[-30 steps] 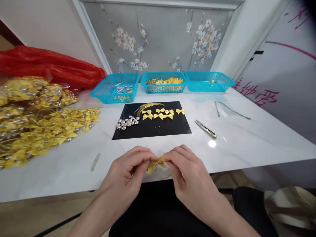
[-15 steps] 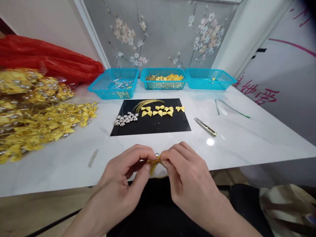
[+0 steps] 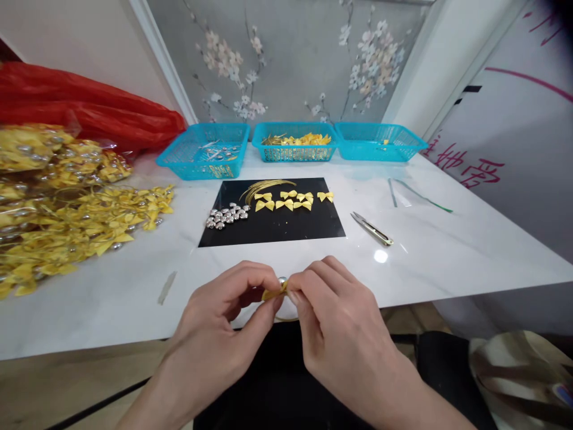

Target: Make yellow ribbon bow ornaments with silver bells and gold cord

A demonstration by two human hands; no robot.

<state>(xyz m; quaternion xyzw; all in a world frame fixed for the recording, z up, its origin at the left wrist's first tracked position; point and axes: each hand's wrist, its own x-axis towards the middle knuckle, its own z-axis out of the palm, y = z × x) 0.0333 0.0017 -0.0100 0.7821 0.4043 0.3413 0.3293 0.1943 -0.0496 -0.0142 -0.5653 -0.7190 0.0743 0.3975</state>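
Observation:
Over the table's front edge, my left hand (image 3: 226, 331) and my right hand (image 3: 338, 319) pinch one yellow ribbon bow (image 3: 274, 293) between thumbs and forefingers. A silver bead (image 3: 282, 280) shows above the bow, between the fingertips. Below it a thin gold cord (image 3: 286, 318) curves from the hands; the fingers hide much of the bow. Beyond them, a black mat (image 3: 268, 230) carries several silver heart-shaped beads (image 3: 227, 215), several yellow bows (image 3: 285, 205) and a bundle of gold cords (image 3: 264, 187).
Thread snips (image 3: 372, 229) lie right of the mat. Three blue baskets (image 3: 201, 170) line the back; the middle one holds yellow bows. At left is a heap of beaded yellow bows (image 3: 89, 230) beside red plastic (image 3: 89, 107). Clear strips (image 3: 167, 288) and a green tie (image 3: 425, 194) lie about.
The bow's yellow tail hung down between the fingers before; now my left thumb presses it up and the bow lies flatter. Both hands stay in nearly the same place.

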